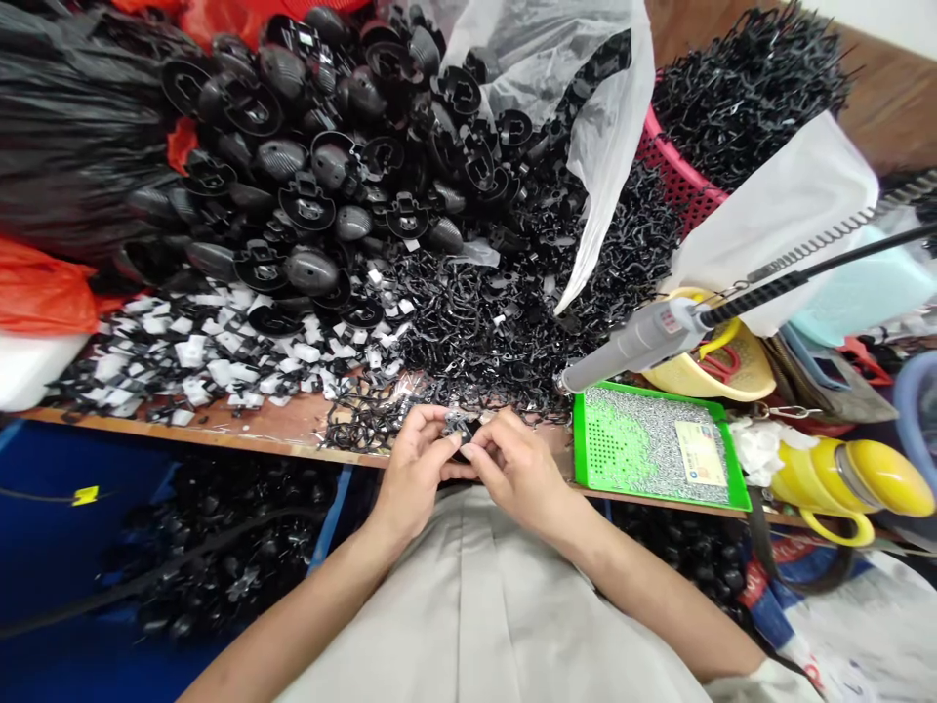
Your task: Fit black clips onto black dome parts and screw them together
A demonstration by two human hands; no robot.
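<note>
Close to my body at the bench edge, my left hand (421,464) and my right hand (516,459) meet around a small black plastic part (463,430). Fingers of both hands are closed on it and cover most of it, so its exact shape is hidden. Just beyond my hands lies a heap of thin, bent black plastic pieces (483,332). Left of that heap are many small white-and-black pieces (220,351). Behind them rises a pile of rounded black shells (314,268) with a woven-look pattern.
A grey electric screwdriver (633,342) hangs from a coiled cord on the right. Below it sits a green tray (578,439) of small screws. Further right are a yellow bowl (747,366) and a yellow flask (827,474). A blue bin (65,547) holds black parts at lower left.
</note>
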